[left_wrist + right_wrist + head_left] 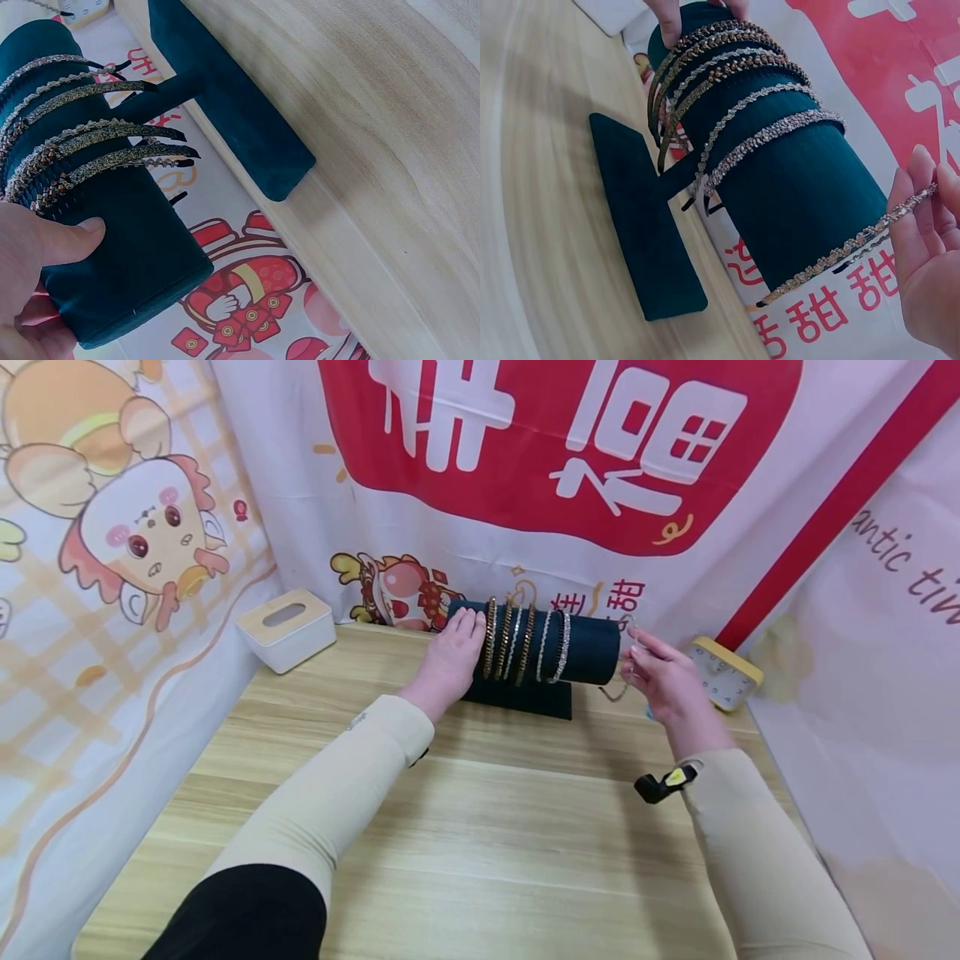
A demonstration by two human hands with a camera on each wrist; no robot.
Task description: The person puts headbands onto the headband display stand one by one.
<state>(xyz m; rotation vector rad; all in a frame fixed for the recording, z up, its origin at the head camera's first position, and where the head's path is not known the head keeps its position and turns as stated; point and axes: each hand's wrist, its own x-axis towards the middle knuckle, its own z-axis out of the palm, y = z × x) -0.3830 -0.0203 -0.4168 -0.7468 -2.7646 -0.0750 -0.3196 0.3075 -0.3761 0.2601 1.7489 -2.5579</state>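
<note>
A dark green velvet display stand (592,647), a horizontal roll on a flat base (641,217), stands at the back of the table. Several sparkly headbands (742,97), some bronze and some silver, sit over the roll from its left end to past its middle. My left hand (450,656) grips the roll's left end, thumb on top and other fingers partly hidden behind. At the opposite end, my right hand (663,677) pinches one glittery headband (832,259) near its top. In the right wrist view, that headband overlaps the roll's bare right end, with its tips pointing down.
On the back left is a white tissue box (300,642) with a wooden lid. A yellow clock (723,672) stands behind my right hand. Printed cloth (450,510) hangs close behind the stand and along both sides of the wooden table (510,835).
</note>
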